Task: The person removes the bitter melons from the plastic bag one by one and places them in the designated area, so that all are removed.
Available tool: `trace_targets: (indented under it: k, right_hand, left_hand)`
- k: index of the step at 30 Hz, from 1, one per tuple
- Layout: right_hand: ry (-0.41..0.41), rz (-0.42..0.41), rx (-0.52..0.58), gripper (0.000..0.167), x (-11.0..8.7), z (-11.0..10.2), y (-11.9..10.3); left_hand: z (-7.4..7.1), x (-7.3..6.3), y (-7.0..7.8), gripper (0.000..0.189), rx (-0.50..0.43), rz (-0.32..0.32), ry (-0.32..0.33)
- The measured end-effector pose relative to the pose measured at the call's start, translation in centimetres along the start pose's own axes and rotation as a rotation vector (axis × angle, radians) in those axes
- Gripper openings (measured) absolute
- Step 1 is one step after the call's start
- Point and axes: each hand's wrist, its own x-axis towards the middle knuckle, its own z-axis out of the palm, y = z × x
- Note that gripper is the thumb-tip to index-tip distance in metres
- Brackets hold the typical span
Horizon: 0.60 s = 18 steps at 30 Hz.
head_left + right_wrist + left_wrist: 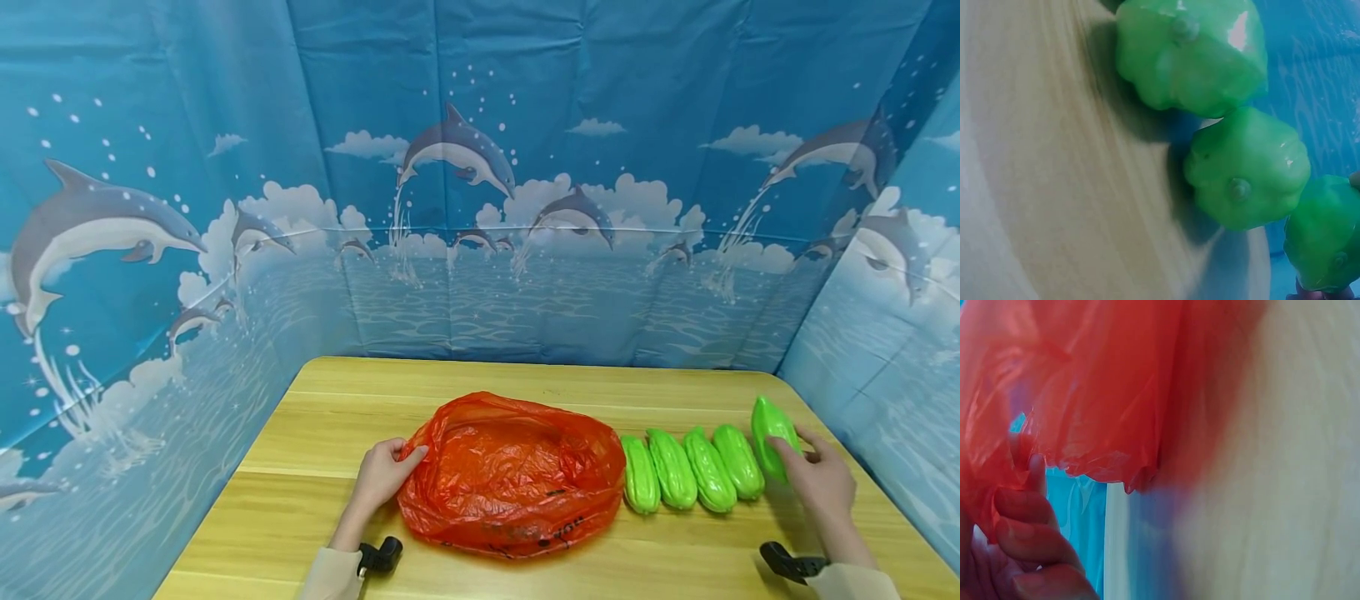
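A red plastic bag with dark printing lies spread on the table, its mouth wide toward me. My left hand pinches the bag's left rim between thumb and fingers. In the left wrist view, curled fingers grip the thin red film. At the right, my right hand holds a bright green, ridged toy vegetable with a pointed tip. Several matching green vegetables lie in a row between the bag and that hand. The right wrist view shows the held vegetable beside two others, seen end-on.
A light wood-grain table bears everything. Blue dolphin-printed curtains stand behind it and at both sides. Each wrist wears a black device, one by the left hand and one by the right.
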Motion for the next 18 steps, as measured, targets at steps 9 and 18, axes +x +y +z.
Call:
trace_targets:
  k: [9, 18]
  right_hand:
    - [-0.012, 0.028, -0.009, 0.076, 0.2, 0.5, 0.7]
    - [-0.040, 0.038, -0.029, 0.077, 0.1, 0.8, 1.2]
  left_hand:
    - [0.0, -0.1, 0.1, 0.039, 0.005, -0.005, -0.002]
    - [0.0, -0.1, 0.1, 0.040, -0.002, -0.009, -0.004]
